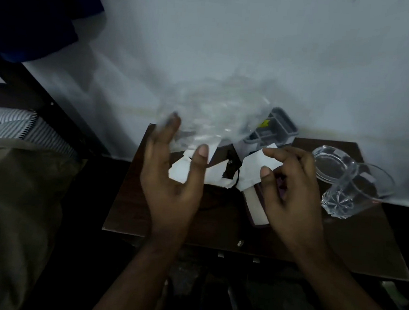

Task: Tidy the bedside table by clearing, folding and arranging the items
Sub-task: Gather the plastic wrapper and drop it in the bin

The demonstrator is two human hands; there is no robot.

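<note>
A crumpled clear plastic bag (pixel 216 111), blurred, hangs above the back of the dark wooden bedside table (pixel 130 212). My left hand (pixel 172 176) is raised beneath it, fingers straight and thumb apart, and the bag's lower edge lies against the fingertips. My right hand (pixel 291 193) hovers over the table's middle with loosely curled fingers and nothing in it. Torn white paper pieces (pixel 182 170) lie between the two hands. A pale flat item with a purple edge (pixel 255 207) rests partly under my right hand.
A grey compartment tray (pixel 281 126) stands at the back against the white wall. A clear glass mug (pixel 357 191) lies on its side at the right, next to a round glass piece (pixel 332 162). A bed with a striped mattress (pixel 8 122) is on the left.
</note>
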